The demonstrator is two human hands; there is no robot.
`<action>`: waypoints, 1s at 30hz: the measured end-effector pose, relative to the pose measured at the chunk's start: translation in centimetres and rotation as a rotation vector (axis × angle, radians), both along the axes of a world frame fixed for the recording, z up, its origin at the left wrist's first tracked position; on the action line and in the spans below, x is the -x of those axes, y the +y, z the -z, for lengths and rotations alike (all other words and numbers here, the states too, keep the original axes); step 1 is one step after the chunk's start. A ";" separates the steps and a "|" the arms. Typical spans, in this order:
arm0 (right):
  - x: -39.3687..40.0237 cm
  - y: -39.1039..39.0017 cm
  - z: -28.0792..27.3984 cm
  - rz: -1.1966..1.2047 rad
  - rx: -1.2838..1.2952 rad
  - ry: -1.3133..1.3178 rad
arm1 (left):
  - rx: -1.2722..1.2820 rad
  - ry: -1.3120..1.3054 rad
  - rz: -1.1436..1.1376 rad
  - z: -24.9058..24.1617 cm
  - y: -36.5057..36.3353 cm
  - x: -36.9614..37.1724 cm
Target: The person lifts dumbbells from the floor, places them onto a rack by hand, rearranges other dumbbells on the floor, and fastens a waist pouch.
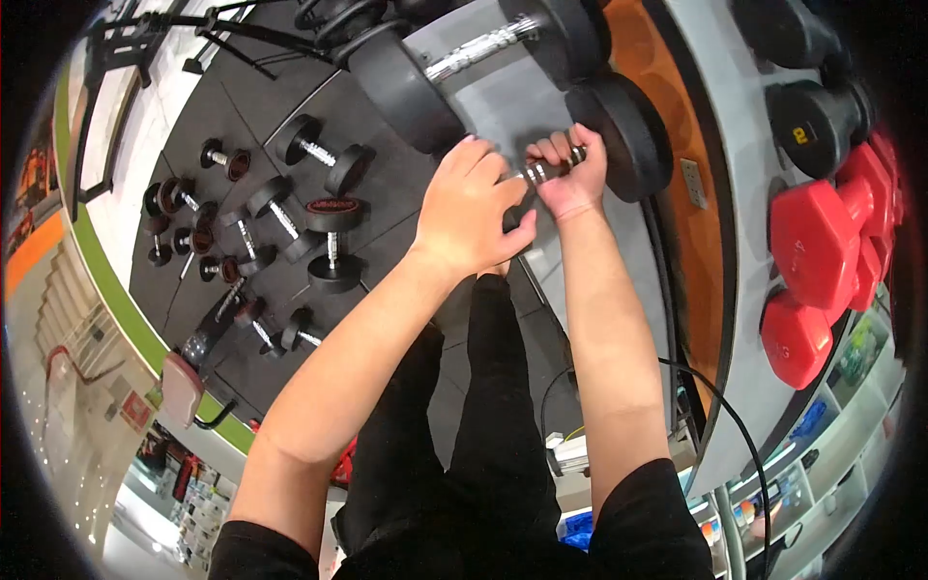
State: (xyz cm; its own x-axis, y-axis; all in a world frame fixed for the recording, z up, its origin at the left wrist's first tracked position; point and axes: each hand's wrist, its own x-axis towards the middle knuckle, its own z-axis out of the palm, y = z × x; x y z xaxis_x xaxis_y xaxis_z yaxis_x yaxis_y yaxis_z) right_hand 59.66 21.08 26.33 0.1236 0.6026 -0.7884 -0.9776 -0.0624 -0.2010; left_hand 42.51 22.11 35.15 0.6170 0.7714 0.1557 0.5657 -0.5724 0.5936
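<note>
1. The right hand (pixel 570 169) wraps its fingers tight around the chrome handle of a black dumbbell (pixel 619 135), held in the air in front of the person.
2. The left hand (pixel 471 208) curls over the handle's near end; its grip looks closed, though partly hidden.
3. Beyond, more dumbbells (pixel 290 217) lie on the dark floor mat (pixel 387 232).
4. Red dumbbells (pixel 822 242) sit on the rack (pixel 735 145) at right.

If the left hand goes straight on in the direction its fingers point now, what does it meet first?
Most likely the big black dumbbell just beyond the left hand, whose fingers point up the picture toward its near head. Depth is unclear, so it might pass beside it.
</note>
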 end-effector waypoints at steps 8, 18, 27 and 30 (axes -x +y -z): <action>1.1 2.5 -1.6 -0.011 0.381 -0.175 | 0.091 -0.045 -0.078 0.0 0.3 -0.2; 1.0 2.8 -1.1 -0.019 0.492 -0.197 | 0.145 -0.054 -0.045 0.9 0.8 0.0; 0.1 -4.8 -3.7 -0.463 0.276 -0.653 | 0.187 -0.083 -0.157 -2.0 1.0 3.6; 2.0 -11.1 -5.5 -0.540 0.389 -0.810 | 0.264 -0.094 -0.305 -1.7 -2.0 7.3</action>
State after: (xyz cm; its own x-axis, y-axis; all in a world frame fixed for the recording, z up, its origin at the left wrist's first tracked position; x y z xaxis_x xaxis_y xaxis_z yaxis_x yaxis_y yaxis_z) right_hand 57.66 9.95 31.85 0.4916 0.4574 -0.7410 -0.3825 -0.6510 -0.6556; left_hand 35.19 20.10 36.85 0.3466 0.9376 -0.0274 0.6218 -0.2079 0.7551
